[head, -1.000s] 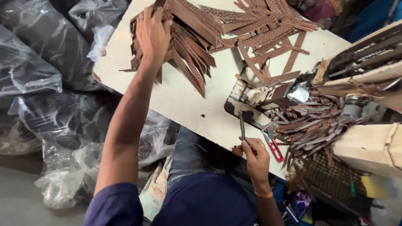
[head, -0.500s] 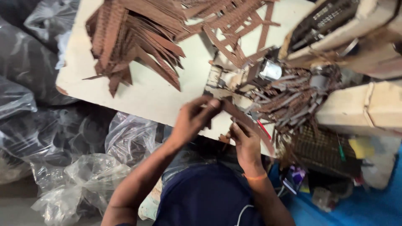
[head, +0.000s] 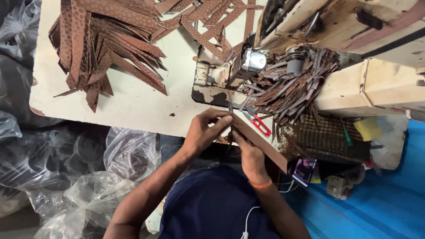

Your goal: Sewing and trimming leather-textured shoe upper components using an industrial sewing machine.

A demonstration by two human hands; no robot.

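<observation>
At the bench's (head: 133, 106) near edge, both hands, left hand (head: 203, 130) and right hand (head: 249, 152), are pinching one brown strip (head: 254, 135); a far-left stack (head: 102, 48) is waiting, finished strips (head: 287, 93) lying right.

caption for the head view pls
Both hands, left and right, hold a brown strip at the table edge.

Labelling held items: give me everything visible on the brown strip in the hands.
The brown strip is long, narrow and flat, looks like leather or a leather-like sheet, plain dark brown on the side that shows. It lies slanted along the near edge of the table, running down to the right. The left hand and right hand both pinch its upper end; the far end hangs free.
</observation>
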